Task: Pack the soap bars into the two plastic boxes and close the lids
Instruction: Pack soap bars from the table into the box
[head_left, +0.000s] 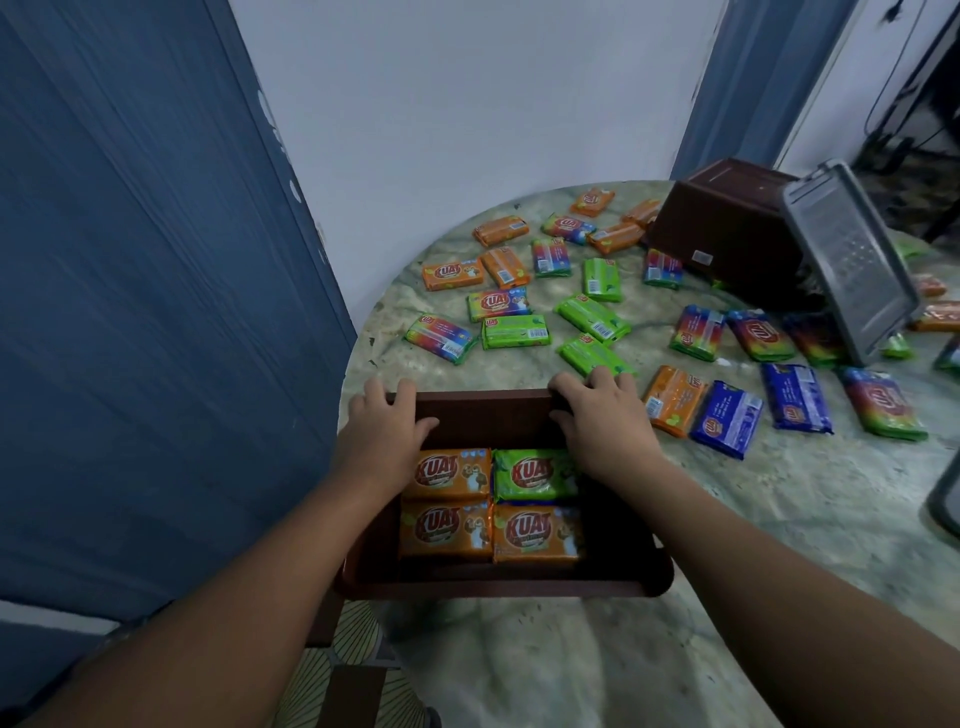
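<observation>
Both hands hold the far wall of an open dark brown rectangular plastic box (498, 410) that sits at the near edge of the round, marble-patterned bench (727, 545). The left hand (382, 434) is a closed grip on the far left corner of that wall: fingers curled over the outside of the rim, thumb pressed against the inside face. The right hand (602, 421) is a closed grip on the far right corner in the same way, fingers over the rim and thumb inside.

Just below the two grips, inside the box, lie four wrapped soap bars in a two-by-two layer. An orange wrapped bar (448, 474) lies under the left thumb, a green wrapped bar (535, 474) under the right palm, and two more orange bars (537, 535) fill the row nearer the person.

Beyond the grips, loose wrapped soap bars (592, 317) in orange, green, rainbow and blue wrappers are scattered over the bench. A green one touches or nearly touches the right fingertips. An orange bar and a blue wrapped bar (727, 418) lie just right of the right grip.

Far to the right of the right grip, a second dark brown plastic box (727, 228) lies tipped on its side, with a grey translucent lid (852, 265) leaning against it.
</observation>
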